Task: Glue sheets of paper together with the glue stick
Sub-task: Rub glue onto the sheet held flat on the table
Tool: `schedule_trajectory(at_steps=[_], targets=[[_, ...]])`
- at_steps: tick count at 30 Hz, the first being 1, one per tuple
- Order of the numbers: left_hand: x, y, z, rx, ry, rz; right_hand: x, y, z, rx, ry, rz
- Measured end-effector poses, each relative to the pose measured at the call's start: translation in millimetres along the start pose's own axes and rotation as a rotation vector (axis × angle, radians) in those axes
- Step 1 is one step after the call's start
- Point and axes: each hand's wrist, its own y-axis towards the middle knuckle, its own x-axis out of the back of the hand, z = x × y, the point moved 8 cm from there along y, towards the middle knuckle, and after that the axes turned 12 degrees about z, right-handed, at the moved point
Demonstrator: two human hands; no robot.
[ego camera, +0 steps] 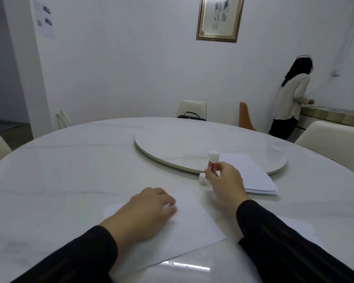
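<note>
Your right hand (225,181) pinches the red-and-white glue stick (213,161) low on its red label, fingers curled round the barrel. The stick stands roughly upright with its white end up, but your fingers hide its lower end, so you cannot tell whether it touches the white marble round table (74,170). Just left of your fingertips the small white cap (202,179) sits on the table, partly behind your hand.

Your left hand (149,211) rests palm down on the near white sheet of paper (192,221), fingers loosely bent. Its fingertips are blurred, so you cannot tell whether they press flat or pinch the paper's edge. Your wrist and black sleeve cover the left part of that sheet.

Take the round white turntable (172,144) at the table's middle as your landmark. The glue stick stands at its near rim. The stack of white sheets (251,176) lies half on its near right edge and half off it, your right hand covering one corner; how many sheets it holds cannot be made out. The near sheet lies well in front of the turntable, close to you. Another pale sheet (300,227) shows under your right sleeve (274,231), mostly hidden.

Beyond the turntable a cream chair (191,107) carries a black bag (191,117), only its top visible over the table edge. Right of that stands an orange chair (245,117), partly cut off by the table. Farther right a person in a pale top (290,99) stands facing away at a counter. Above the turntable a framed calligraphy piece (220,17) hangs on the wall, its top cropped.
</note>
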Motion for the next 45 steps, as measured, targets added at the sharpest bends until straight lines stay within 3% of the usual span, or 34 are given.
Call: schedule_trajectory(at_steps=[3,5,9,13,20,25,33,45], targets=[[-8.2,7.2,-0.1,0.052,0.066,0.152,2.6,-3.1,23.0,0.163,-0.059,0.177],[-4.8,14.4,3.3,0.078,0.043,0.189,8.3,-4.9,26.1,0.167,-0.047,0.235],[-8.9,21.5,-9.3,0.033,-0.110,0.076,19.1,-14.6,17.2,0.121,0.366,0.083],[-32.2,25.2,-12.0,0.051,0.109,0.126,4.7,-20.8,7.8,0.107,0.670,0.047],[-36.1,25.2,-8.8,0.082,0.157,0.159,-22.6,-20.2,12.3,0.160,0.546,0.107],[-35.4,24.4,-9.5,0.091,0.139,0.173,-37.0,-20.6,21.6,0.218,0.253,0.190],[-34.9,23.8,-9.6,0.091,0.122,0.201,-26.1,-29.9,27.8,0.217,0.107,0.268],[-32.5,21.1,-11.6,0.078,0.118,0.166,-25.8,-59.5,31.8,0.204,0.247,0.824]])
